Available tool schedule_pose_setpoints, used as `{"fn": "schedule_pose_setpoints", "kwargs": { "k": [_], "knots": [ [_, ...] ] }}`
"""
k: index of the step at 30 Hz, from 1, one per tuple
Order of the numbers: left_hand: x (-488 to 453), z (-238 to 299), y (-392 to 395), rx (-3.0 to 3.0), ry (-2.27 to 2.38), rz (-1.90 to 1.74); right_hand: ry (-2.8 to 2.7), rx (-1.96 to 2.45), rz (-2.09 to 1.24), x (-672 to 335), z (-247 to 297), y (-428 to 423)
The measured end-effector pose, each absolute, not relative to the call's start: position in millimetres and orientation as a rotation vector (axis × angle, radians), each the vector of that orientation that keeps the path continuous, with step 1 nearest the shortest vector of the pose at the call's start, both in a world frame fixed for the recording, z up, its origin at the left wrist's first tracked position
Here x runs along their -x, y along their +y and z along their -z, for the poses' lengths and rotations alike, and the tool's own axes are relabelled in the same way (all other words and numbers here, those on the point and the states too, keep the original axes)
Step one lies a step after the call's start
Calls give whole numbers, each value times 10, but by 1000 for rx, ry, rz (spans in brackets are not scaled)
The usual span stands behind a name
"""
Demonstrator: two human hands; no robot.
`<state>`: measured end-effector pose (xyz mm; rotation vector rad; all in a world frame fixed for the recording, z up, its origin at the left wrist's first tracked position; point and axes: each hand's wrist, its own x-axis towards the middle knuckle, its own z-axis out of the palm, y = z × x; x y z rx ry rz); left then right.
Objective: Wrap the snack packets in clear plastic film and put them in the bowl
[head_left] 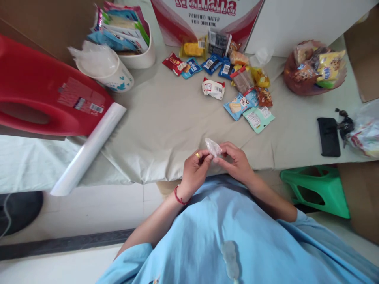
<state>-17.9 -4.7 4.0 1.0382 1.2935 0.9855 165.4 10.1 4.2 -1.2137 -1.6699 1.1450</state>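
Note:
Near the front edge of the table, both hands hold a small crumpled clear plastic bag (pixel 213 147). My left hand (pixel 195 169), with a gold ring and a red string bracelet, pinches its lower left side. The fingers of my right hand (pixel 237 161) close on its right side. Beyond the hands lies a loose group of wrapped snacks: a white and red packet (pixel 213 88), a light blue packet (pixel 239 105) and a mint green packet (pixel 259 119) are closest.
A red glass bowl (pixel 314 92) of snacks stands at the right, near a black phone (pixel 328 137). On the left are a red jug (pixel 44 90), a roll of plastic film (pixel 89 150), a paper cup (pixel 115 77) and a white bin (pixel 142 57). A green stool (pixel 337 189) sits below.

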Motion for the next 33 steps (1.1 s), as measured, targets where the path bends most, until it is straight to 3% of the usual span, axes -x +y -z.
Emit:
{"fn": "schedule_pose_setpoints", "kwargs": {
  "k": [4, 12, 18, 23, 29, 33],
  "knots": [
    [222, -70, -81, -1070, 1318, -986, -1504, 1256, -1148, -1523, -29, 130],
    [459, -8, -61, -762, 1221, -1017, -874, 1239, -1531, -1652, -40, 232],
    [587, -11, 24, -704, 1093, -1009, -759, 1238, -1720, -1845, -150, 265],
    [604, -65, -13, -785, 1397, -1247, -832, 1224, -1452, -1779, -113, 208],
    [356, -230, -12, -653, 1125, -915, -1269, 1090, -1214, -1603, -131, 110],
    [204, -222, 70, -632, 1067, -910, -1344, 1044, -1214, -1591, -135, 94]
  ]
}}
